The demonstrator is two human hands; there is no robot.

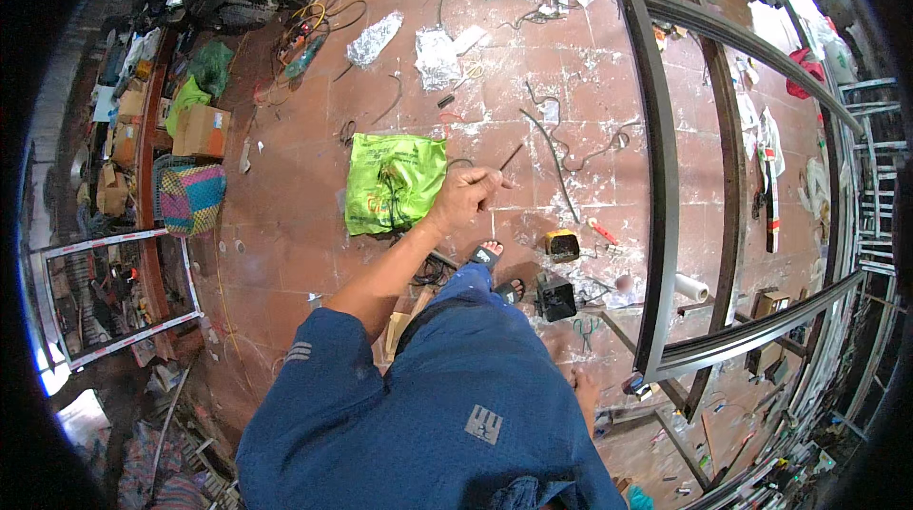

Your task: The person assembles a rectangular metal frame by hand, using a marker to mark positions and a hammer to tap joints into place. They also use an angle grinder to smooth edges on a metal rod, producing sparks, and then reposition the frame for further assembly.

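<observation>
My left hand (466,198) is stretched forward over the floor, its fingers curled together. A short thin dark strip (512,157) shows right beyond the fingertips; I cannot tell whether it is held or lies on the floor behind. Just left of this hand is a bright green plastic bag (385,182), lying crumpled on the tiles. My right hand (583,394) hangs low beside my body, mostly hidden by the blue shirt, so its grip does not show.
A dark metal frame (656,177) stands to the right. Near my sandalled feet are a yellow-rimmed container (562,244), a black box-like piece (554,298) and a red-handled tool (601,230). Cables and clear plastic wrap (436,58) litter the floor ahead. Cardboard boxes (202,132) stand left.
</observation>
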